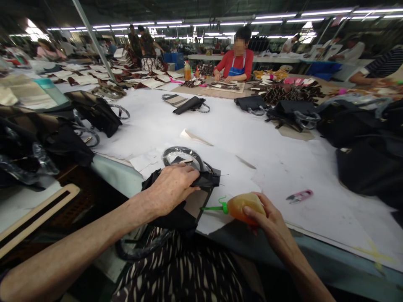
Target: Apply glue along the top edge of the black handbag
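Note:
A black handbag (209,178) lies across the table's front edge, its plastic-wrapped handle (183,152) looping up at the far side. Across its upper part rests my left hand (174,184), fingers curled over and gripping the black material; the fingertips are partly hidden. My right hand (267,216) is wrapped round a soft squeeze bottle (244,206) of amber liquid, probably glue. The bottle lies tilted sideways, and its green nozzle (214,208) points left, its tip at the beige panel (192,206) on the bag.
Pink-handled thread snips (300,196) lie to the right on the white tabletop (220,134). Black bags (368,163) are heaped at the right, and more bags (94,111) at the left. Two bag pieces (185,102) lie farther back. A person in red (234,63) works across the table.

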### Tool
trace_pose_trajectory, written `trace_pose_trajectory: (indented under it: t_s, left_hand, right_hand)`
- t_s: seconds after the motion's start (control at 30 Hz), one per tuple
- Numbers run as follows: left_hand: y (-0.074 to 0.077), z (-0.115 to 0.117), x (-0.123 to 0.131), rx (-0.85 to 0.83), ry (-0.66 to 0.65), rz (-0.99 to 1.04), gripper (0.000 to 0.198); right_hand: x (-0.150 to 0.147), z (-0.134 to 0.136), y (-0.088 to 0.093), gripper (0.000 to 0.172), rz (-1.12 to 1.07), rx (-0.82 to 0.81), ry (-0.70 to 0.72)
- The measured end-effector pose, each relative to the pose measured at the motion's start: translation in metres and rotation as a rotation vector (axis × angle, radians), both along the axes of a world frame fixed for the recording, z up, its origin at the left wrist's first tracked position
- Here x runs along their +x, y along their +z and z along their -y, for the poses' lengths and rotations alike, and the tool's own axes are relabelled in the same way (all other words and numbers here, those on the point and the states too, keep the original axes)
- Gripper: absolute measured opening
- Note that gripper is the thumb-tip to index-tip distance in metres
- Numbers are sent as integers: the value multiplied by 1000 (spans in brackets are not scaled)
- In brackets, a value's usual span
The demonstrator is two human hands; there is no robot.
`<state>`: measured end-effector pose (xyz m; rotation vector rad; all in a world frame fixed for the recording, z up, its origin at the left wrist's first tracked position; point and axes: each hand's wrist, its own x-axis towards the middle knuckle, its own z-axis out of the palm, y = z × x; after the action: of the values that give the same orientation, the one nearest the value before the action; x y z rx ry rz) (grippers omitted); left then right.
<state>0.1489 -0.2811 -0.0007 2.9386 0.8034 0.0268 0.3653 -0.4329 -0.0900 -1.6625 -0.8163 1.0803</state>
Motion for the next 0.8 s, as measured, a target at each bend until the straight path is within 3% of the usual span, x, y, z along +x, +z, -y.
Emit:
trace_pose_trajectory:
  t_s: [0.47,0.8]
  left_hand:
    - [-4,-1,-1,23,-11,1,21]
    - [-2,-2,0,-3,3,9,19]
  right_hand:
    - [-17,13,7,47,-105,-41,-21]
    - [-22,22,-1,48,-207,-67,25]
